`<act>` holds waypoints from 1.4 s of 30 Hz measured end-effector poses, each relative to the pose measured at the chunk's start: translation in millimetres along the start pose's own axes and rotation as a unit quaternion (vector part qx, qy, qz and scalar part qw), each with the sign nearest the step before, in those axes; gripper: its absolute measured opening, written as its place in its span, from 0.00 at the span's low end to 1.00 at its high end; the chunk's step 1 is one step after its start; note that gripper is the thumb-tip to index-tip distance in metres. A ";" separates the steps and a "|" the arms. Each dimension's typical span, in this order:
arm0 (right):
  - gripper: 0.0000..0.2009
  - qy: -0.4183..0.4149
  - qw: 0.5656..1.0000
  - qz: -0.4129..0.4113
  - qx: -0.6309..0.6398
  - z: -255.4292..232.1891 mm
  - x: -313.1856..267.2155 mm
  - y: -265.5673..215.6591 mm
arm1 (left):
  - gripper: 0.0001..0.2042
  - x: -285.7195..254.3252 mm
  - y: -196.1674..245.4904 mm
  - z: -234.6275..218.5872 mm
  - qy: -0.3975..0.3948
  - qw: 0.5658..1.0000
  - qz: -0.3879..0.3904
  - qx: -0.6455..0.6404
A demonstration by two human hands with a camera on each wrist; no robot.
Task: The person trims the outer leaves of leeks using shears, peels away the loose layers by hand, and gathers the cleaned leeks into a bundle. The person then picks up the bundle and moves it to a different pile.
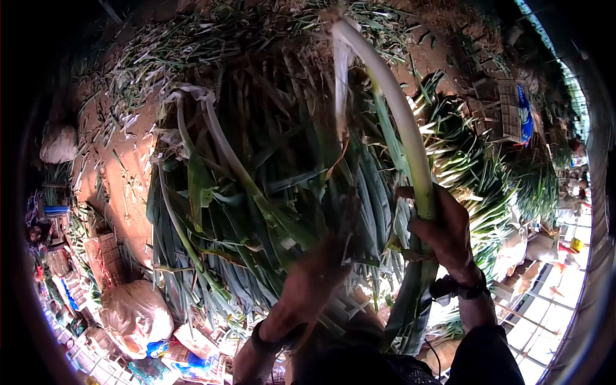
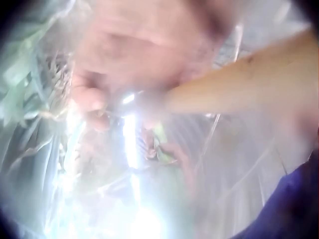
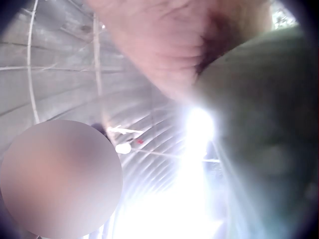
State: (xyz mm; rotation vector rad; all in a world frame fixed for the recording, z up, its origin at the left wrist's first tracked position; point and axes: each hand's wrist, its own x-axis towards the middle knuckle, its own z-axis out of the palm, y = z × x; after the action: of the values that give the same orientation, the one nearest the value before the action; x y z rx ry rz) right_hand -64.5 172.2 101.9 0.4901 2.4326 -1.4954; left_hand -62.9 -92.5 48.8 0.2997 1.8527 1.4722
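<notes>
My right hand grips a long leek around its green part. Its white shank arches up and away, roots at the top, with a loose strip of pale skin hanging off; dark leaves trail below the hand. In the right wrist view the leek's green leaves pass close by the palm. My left hand, blurred, is low at the middle over the leek leaves. The left wrist view shows it at a wooden-handled tool with a shiny metal part; the tool's full shape is hidden by blur and glare.
A big heap of leeks lies right in front, several white shanks on top. More leeks are piled to the right. Leaf scraps litter the brown ground. A stuffed plastic bag and a crate stand at the sides.
</notes>
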 end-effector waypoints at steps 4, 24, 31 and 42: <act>0.24 -0.085 0.988 -0.095 0.082 66.2 12.8 -42.6 | 0.29 -38.6 9.3 -26.2 0.300 0.927 0.116 -0.194; 0.17 0.117 0.822 -0.218 -0.513 177.8 222.8 130.1 | 0.38 -9.6 -28.6 21.1 0.219 0.952 -0.070 -0.203; 0.22 -0.032 0.916 -0.065 -0.394 166.5 276.2 144.8 | 0.37 -7.5 -32.9 33.7 0.207 0.960 -0.047 -0.181; 0.20 -0.233 0.945 0.002 -0.231 58.2 120.7 136.8 | 0.36 -28.1 -17.2 40.1 0.141 0.985 0.011 0.096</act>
State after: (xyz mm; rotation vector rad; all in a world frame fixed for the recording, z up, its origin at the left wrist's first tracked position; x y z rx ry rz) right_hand -117.6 196.2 -80.5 0.0341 2.2731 -0.8549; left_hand -12.1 -84.8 41.4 0.2132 2.2310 1.4097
